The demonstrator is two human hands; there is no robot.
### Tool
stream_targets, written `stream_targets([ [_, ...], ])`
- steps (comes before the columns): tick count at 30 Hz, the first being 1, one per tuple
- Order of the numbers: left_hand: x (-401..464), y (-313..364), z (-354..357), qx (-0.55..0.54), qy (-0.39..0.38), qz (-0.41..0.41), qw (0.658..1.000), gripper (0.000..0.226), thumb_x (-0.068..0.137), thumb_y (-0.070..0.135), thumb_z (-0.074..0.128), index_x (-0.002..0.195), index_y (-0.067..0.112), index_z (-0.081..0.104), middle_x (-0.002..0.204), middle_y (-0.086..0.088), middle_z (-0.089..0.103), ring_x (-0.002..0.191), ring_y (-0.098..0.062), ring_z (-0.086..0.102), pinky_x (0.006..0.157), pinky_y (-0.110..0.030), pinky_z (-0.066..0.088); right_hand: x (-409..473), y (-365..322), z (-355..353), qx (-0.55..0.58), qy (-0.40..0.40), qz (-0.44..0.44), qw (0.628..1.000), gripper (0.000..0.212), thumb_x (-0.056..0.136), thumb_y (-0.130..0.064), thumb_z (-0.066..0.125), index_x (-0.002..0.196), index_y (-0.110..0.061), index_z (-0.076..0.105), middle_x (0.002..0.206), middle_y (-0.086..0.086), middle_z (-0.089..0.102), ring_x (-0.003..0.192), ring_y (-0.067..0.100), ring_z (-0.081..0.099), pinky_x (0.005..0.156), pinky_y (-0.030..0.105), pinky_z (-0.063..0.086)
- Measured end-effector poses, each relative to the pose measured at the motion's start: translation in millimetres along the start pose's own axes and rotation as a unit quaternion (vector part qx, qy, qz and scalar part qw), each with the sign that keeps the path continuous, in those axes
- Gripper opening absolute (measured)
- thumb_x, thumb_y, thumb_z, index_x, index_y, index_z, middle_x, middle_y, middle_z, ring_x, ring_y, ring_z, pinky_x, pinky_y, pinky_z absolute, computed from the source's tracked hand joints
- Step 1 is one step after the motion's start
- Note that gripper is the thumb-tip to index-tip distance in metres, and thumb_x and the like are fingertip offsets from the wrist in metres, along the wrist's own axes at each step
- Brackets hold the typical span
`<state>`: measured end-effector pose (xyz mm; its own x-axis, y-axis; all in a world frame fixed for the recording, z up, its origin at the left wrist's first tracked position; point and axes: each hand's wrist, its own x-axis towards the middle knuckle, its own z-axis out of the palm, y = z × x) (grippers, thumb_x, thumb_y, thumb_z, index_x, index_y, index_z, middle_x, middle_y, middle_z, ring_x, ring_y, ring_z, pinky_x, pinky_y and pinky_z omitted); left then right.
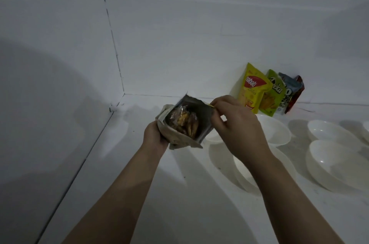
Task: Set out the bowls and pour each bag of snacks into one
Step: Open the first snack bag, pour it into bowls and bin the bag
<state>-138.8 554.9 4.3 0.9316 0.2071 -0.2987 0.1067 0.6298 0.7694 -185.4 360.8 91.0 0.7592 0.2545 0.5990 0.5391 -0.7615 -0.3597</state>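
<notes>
Pinching opened snack bag [185, 121], both hands' grips closed.

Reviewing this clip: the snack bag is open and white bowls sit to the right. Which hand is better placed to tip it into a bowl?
Left, probably. The left hand grips the open bag round its body, so it can tilt it. The right hand only pinches the torn top edge and blocks the way to the nearest bowl; it would need to let go.
</notes>
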Motion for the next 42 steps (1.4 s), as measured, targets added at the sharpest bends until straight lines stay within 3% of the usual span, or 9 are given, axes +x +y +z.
stream_targets([
  [5,34,7,9,-0.010,0.037,-0.036,0.999,0.037,0.092,0.029,0.041,0.114,0.014,0.067,0.122,-0.014,0.065,0.124,-0.034,0.055,0.098,-0.049,0.050,22,23,7,-0.056,-0.030,0.040,0.997,0.024,0.097,-0.024,0.048,0.082,-0.011,0.060,0.092,-0.003,0.058,0.078,0.021,0.056,0.064,0.040,0.047],
  [11,54,18,34,-0.036,0.057,-0.026,0.997,0.042,0.098,0.046,0.049,0.125,0.016,0.060,0.112,-0.009,0.064,0.092,-0.028,0.062,0.041,-0.039,0.054,61,34,15,0.142,-0.060,0.158,0.975,0.022,0.097,-0.022,0.052,0.113,-0.022,0.066,0.105,-0.008,0.068,0.094,0.012,0.063,0.083,0.030,0.051],
  [13,64,20,38,-0.033,0.083,-0.006,0.996,0.042,0.097,0.046,0.050,0.127,0.017,0.055,0.113,-0.009,0.061,0.091,-0.031,0.062,0.046,-0.053,0.055,71,37,22,0.192,-0.053,0.190,0.961,0.022,0.098,-0.033,0.053,0.112,-0.025,0.068,0.102,-0.011,0.068,0.093,0.007,0.063,0.081,0.025,0.050],
  [15,74,20,39,-0.015,0.112,0.012,0.993,0.045,0.095,0.047,0.051,0.129,0.017,0.049,0.117,-0.008,0.058,0.100,-0.035,0.060,0.069,-0.068,0.052,79,46,33,0.159,-0.044,0.194,0.967,0.027,0.096,-0.045,0.055,0.108,-0.025,0.069,0.096,-0.012,0.068,0.089,0.006,0.063,0.073,0.020,0.049],
  [18,90,21,41,0.034,0.157,0.070,0.985,0.033,0.096,0.046,0.050,0.115,0.019,0.046,0.104,-0.003,0.055,0.100,-0.032,0.060,0.084,-0.063,0.052,90,65,52,0.124,-0.003,0.215,0.969,0.024,0.094,-0.039,0.061,0.105,-0.020,0.072,0.097,-0.005,0.074,0.091,0.011,0.067,0.078,0.028,0.053],
  [25,122,18,44,0.170,0.166,0.193,0.952,0.029,0.100,0.044,0.045,0.081,0.022,0.047,0.084,0.005,0.057,0.077,-0.013,0.060,0.067,-0.030,0.053,104,104,77,0.100,0.000,0.280,0.955,0.014,0.092,-0.025,0.063,0.098,-0.017,0.073,0.086,0.003,0.075,0.076,0.016,0.066,0.065,0.028,0.048],
  [30,133,22,50,0.241,0.148,0.256,0.924,0.034,0.101,0.043,0.043,0.089,0.012,0.049,0.079,0.003,0.059,0.066,-0.007,0.059,0.051,-0.018,0.048,99,121,93,0.116,-0.010,0.307,0.945,0.014,0.092,-0.019,0.063,0.098,-0.011,0.073,0.089,0.004,0.074,0.079,0.018,0.067,0.069,0.030,0.052],
  [34,136,25,52,0.274,0.116,0.306,0.905,0.039,0.100,0.045,0.046,0.087,0.009,0.049,0.076,0.002,0.059,0.067,-0.012,0.060,0.057,-0.028,0.051,92,126,99,0.110,-0.030,0.292,0.950,0.014,0.092,-0.022,0.065,0.094,-0.011,0.074,0.087,0.000,0.073,0.085,0.017,0.068,0.079,0.036,0.054],
  [42,139,28,49,0.281,0.102,0.312,0.902,0.036,0.100,0.045,0.046,0.087,0.012,0.048,0.076,0.004,0.059,0.065,-0.008,0.058,0.056,-0.023,0.049,89,130,104,0.127,-0.014,0.300,0.945,0.012,0.094,-0.025,0.063,0.092,-0.015,0.071,0.085,-0.002,0.074,0.084,0.016,0.068,0.070,0.031,0.048],
])
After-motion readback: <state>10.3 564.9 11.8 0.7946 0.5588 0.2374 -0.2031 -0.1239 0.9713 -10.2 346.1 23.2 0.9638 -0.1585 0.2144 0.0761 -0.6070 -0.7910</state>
